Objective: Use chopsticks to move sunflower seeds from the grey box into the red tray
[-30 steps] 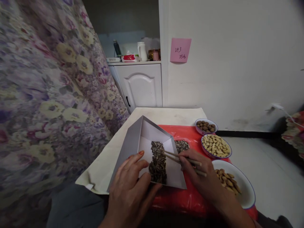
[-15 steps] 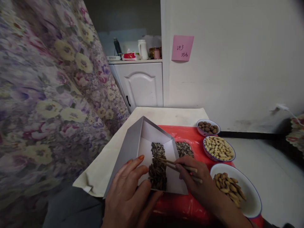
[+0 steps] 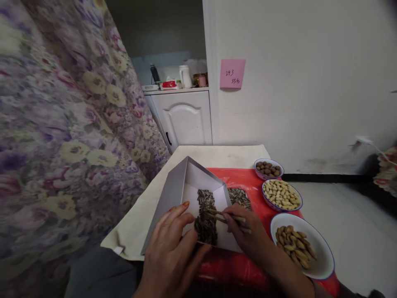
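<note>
My right hand (image 3: 245,227) is closed around a pair of wooden chopsticks (image 3: 218,215), whose tips reach into the dark striped sunflower seeds (image 3: 206,203). These seeds form a band inside a grey-white open box (image 3: 164,203). At the box's near left corner, my left hand (image 3: 173,248) grips it, fingers over the inside and thumb low by the front edge. Part of that edge is hidden behind the hand. Another heap of sunflower seeds (image 3: 240,198) lies just right of the box, partly covered by my right hand.
Along the right stand a bowl of brown round nuts (image 3: 269,162), a bowl of peanuts (image 3: 299,196) and a white bowl of almond-like nuts (image 3: 321,238). A red plastic sheet (image 3: 217,267) covers part of the cream tablecloth (image 3: 133,223). Floral curtain (image 3: 77,145) hangs left.
The view has shifted slightly, with the wall and cabinet lower in it. Both hands keep their places at the box, and the chopstick tips are still among the seeds.
</note>
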{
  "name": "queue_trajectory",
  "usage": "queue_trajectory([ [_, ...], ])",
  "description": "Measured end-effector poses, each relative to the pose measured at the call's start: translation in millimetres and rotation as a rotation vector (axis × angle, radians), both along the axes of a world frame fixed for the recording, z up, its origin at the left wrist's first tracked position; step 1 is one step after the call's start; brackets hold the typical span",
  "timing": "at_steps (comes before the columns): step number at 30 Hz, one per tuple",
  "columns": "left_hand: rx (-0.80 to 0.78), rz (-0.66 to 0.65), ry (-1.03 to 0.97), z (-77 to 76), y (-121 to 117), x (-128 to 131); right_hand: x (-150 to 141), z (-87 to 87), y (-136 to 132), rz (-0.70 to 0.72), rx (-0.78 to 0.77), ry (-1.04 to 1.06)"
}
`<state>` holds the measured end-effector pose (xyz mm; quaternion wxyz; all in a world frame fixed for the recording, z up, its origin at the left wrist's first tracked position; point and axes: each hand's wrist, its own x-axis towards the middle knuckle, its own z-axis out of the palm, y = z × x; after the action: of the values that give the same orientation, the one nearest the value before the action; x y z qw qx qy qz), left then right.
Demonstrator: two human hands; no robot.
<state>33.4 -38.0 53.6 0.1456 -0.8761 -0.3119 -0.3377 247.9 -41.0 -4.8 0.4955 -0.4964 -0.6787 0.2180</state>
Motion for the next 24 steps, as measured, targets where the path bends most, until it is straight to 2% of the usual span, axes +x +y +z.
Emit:
queue_trajectory([
  [9, 0.043, 0.006, 0.059, 2.1, 2.4, -0.4, 11.4, 22.8, -5.7, -0.054, 0.051, 0.017],
  [16, 0.047, -0.009, 0.084, 0.7, 3.0, 0.5, 45.7, 43.5, -19.4, -0.174, 0.104, 0.053],
  [20, 0.048, -0.007, 0.076, 0.1, 3.4, 0.5, 54.5, 43.6, -21.3, -0.219, 0.077, 0.048],
  [24, 0.077, -0.013, 0.095, -0.7, 3.8, -1.3, 39.4, 32.8, -12.4, -0.092, 0.009, 0.058],
])
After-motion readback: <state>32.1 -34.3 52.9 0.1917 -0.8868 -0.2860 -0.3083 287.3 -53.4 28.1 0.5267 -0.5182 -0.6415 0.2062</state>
